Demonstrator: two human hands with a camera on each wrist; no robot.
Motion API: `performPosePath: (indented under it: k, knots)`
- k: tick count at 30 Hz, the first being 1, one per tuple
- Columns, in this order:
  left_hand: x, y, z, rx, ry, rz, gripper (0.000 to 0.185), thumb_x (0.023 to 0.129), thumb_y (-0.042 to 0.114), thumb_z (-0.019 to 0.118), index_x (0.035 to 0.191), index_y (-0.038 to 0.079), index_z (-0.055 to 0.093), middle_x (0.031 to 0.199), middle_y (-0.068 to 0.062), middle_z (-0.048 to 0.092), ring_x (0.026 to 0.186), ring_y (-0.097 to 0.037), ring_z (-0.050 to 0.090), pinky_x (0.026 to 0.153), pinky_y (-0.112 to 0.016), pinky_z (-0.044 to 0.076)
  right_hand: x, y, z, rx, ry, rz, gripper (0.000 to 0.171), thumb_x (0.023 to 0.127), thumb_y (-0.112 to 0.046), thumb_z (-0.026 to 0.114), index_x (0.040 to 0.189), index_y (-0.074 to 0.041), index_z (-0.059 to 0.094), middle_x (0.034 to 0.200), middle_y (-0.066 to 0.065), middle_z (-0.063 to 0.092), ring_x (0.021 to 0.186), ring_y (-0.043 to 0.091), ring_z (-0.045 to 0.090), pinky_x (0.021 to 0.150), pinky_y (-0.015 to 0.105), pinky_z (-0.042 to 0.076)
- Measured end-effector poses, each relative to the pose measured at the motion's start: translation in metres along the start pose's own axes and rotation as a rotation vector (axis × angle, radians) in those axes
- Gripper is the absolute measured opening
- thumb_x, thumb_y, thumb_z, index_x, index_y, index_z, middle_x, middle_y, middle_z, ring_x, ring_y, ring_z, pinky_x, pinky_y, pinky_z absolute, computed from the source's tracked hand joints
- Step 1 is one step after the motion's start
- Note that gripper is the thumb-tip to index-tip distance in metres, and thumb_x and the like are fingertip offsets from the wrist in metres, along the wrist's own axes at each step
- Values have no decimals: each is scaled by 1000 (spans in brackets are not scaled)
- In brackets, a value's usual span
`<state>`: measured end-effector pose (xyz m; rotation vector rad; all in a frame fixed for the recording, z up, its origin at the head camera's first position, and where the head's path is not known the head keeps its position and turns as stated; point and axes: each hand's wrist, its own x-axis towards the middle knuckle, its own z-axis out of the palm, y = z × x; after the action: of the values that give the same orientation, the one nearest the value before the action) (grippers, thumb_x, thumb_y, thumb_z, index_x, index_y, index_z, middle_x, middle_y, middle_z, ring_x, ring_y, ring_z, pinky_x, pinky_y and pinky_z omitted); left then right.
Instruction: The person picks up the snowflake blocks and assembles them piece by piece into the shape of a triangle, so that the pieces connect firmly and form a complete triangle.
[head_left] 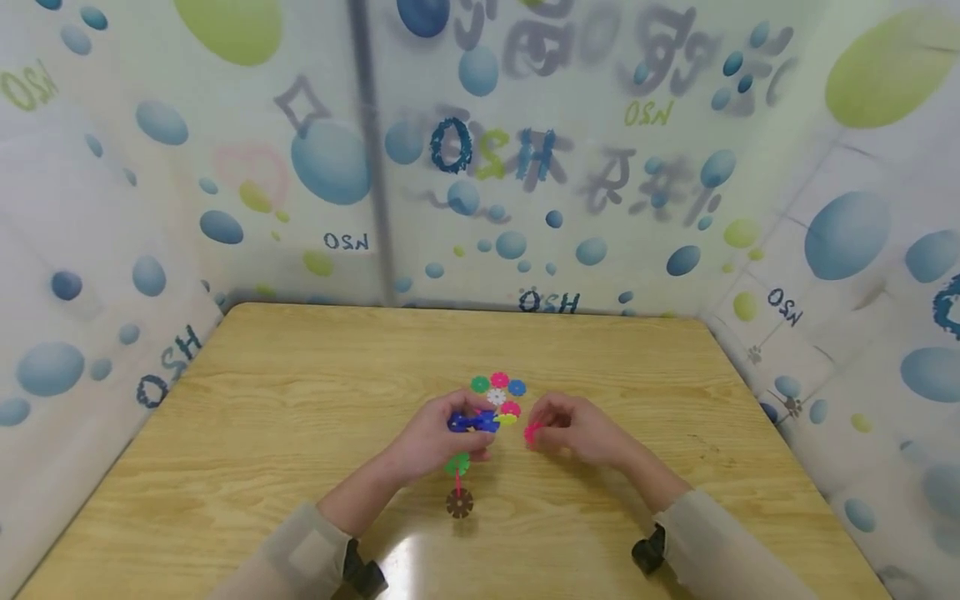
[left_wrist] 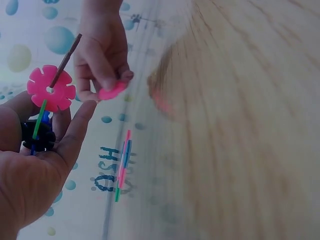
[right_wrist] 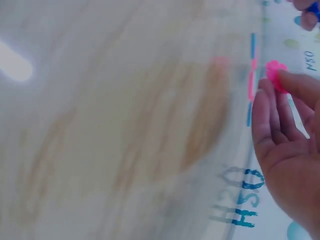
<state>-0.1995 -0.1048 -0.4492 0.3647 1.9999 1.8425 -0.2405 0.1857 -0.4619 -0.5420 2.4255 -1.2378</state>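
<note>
My left hand [head_left: 442, 433] grips a built piece of plastic snowflake discs [head_left: 474, 422]: blue ones in the fingers, with green, pink and brown discs [head_left: 459, 502] hanging below toward me. In the left wrist view a pink disc [left_wrist: 51, 88] stands above that hand [left_wrist: 35, 165] with thin edge-on discs slotted through it. My right hand [head_left: 573, 429] pinches a single loose pink disc [head_left: 532, 433] a short way right of the built piece. That disc [right_wrist: 274, 75] shows at the fingertips in the right wrist view. A small cluster of loose discs [head_left: 498, 388] lies on the table just beyond both hands.
The wooden table [head_left: 300, 400] is walled on three sides by a white screen [head_left: 600, 167] printed with blue and green bubbles. A glare patch [head_left: 420, 554] lies on the table near me.
</note>
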Motion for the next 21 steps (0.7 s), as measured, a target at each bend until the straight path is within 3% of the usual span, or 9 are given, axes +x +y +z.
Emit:
performPosePath:
  k: [5, 11, 15, 21]
  knots:
    - [0, 0, 0, 7, -8, 5, 39, 101, 8, 78, 138, 4, 65, 116, -17, 66, 92, -25, 80, 88, -45, 69, -9, -11, -2, 206, 70, 32, 24, 105, -23, 77, 123, -9, 73, 106, 9, 74, 96, 28, 73, 88, 39, 65]
    - [-1, 0, 1, 24, -15, 14, 40, 101, 8, 78, 138, 4, 66, 115, -16, 67, 92, -24, 80, 86, -41, 69, -20, -23, 1, 369, 99, 38, 35, 105, -25, 77, 131, -2, 70, 113, 8, 76, 102, 25, 73, 93, 35, 66]
    - [-1, 0, 1, 23, -16, 18, 39, 101, 7, 78, 137, 5, 66, 114, -16, 66, 93, -25, 80, 86, -40, 69, -24, -27, 4, 430, 95, 35, 38, 105, -25, 77, 132, 0, 69, 111, 5, 77, 101, 21, 74, 93, 35, 66]
    - [0, -1, 1, 4, -11, 14, 38, 101, 6, 78, 137, 5, 66, 116, -17, 65, 96, -30, 80, 87, -41, 69, -25, -29, 7, 433, 88, 33, 36, 105, -25, 77, 131, 0, 71, 106, 2, 78, 99, 18, 74, 92, 35, 66]
